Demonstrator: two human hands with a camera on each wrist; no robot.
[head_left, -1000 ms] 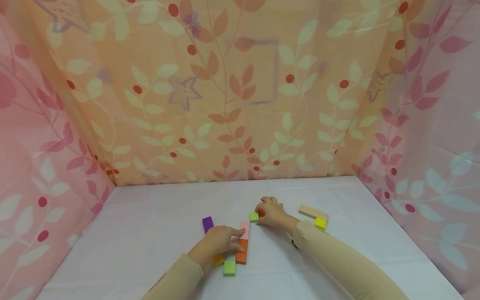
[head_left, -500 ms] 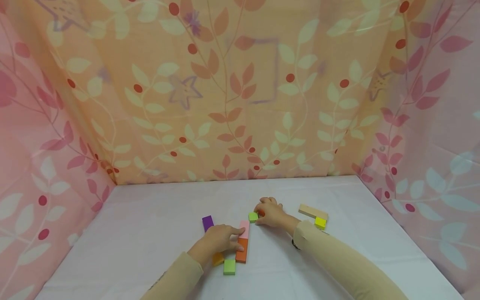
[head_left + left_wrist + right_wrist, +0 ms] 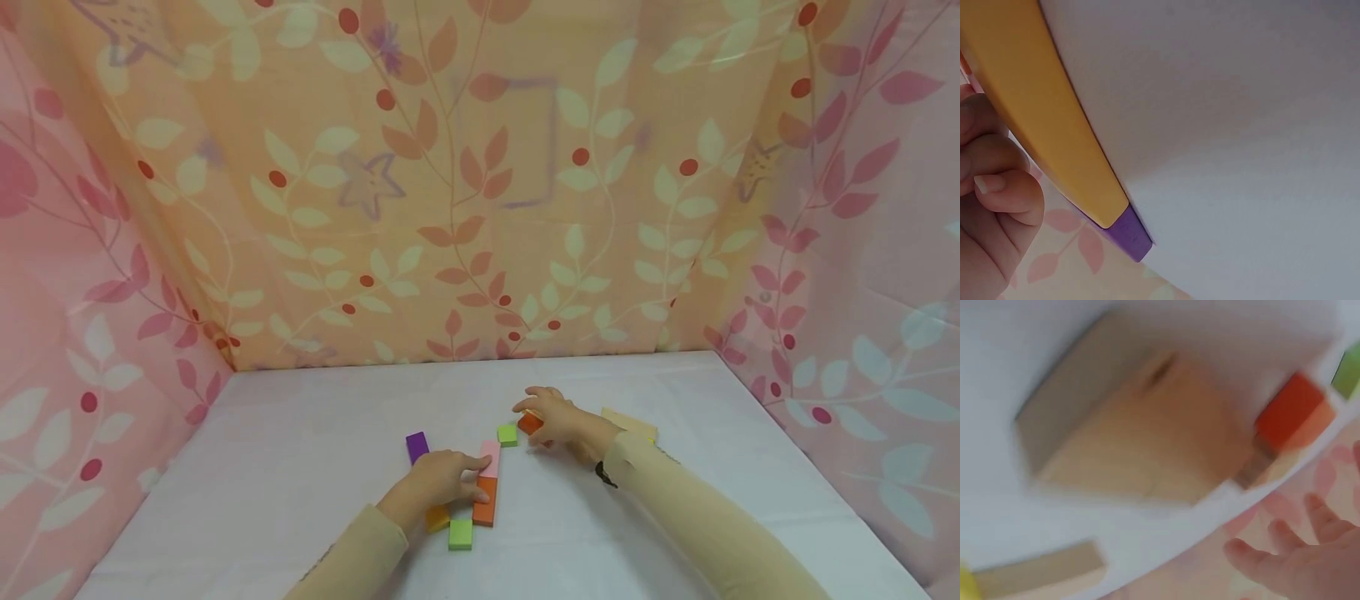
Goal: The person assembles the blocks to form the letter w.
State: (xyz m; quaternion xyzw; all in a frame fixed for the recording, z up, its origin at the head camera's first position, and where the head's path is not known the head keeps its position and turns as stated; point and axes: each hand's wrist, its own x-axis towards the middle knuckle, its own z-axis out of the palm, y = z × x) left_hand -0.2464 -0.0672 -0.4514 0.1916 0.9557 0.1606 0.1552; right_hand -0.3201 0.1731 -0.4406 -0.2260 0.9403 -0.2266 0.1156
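Observation:
My left hand point(image 3: 437, 482) rests beside a row of a pink block point(image 3: 489, 457) and an orange block point(image 3: 485, 508). Its index finger touches the pink one, and the thumb lies on the orange one. Its other fingers curl beside a long yellow-orange block point(image 3: 1054, 119), which ends against a purple block point(image 3: 1129, 234). With fingers spread, my right hand point(image 3: 553, 418) hovers by a red-orange block point(image 3: 529, 422). In the right wrist view its fingers are apart from that block. A blurred wooden block point(image 3: 1129, 431) lies close to the right wrist camera.
One green block point(image 3: 507, 435) sits near the pink block's far end; another green block point(image 3: 461, 534) lies at the near end of the row. A wooden plank point(image 3: 630, 423) and a yellow cube point(image 3: 967, 584) lie to the right. Patterned curtains point(image 3: 480, 208) surround the white table point(image 3: 300, 433).
My right hand has let go of the red-orange block and shifted slightly right, its fingers spreading. That block now stands a little apart from the green one. The left hand stays still.

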